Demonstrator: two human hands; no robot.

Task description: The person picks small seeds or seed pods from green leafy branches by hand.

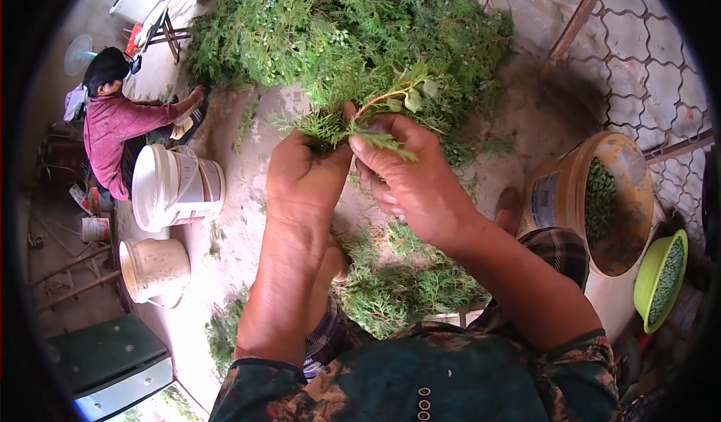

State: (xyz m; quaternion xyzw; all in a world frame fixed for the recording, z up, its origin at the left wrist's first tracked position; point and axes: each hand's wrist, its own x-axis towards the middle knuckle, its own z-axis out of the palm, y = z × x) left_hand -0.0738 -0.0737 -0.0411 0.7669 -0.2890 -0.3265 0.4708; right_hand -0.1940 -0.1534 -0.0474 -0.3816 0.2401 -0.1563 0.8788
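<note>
In front of my chest, both hands are closed on a leafy evergreen sprig (327, 128) with flat, scaly foliage. My left hand (304, 174) grips its bushy green part. Thumb and fingers of my right hand (409, 167) pinch the sprig near a reddish-brown stem, where pale green cones (413, 100) show. My right fingertips are partly hidden behind the foliage. Just beyond my hands lies a large heap of evergreen branches (300, 31) dotted with small cones. More cut sprigs (405, 279) are on the floor between my legs.
At right stand a big bucket (541, 197) of green cones and a lime-green basin (643, 279) of them. White buckets (154, 189) (154, 268) stand at left. Another person (113, 129) sits at far left, one hand by the heap. Wire mesh (638, 54) is at upper right.
</note>
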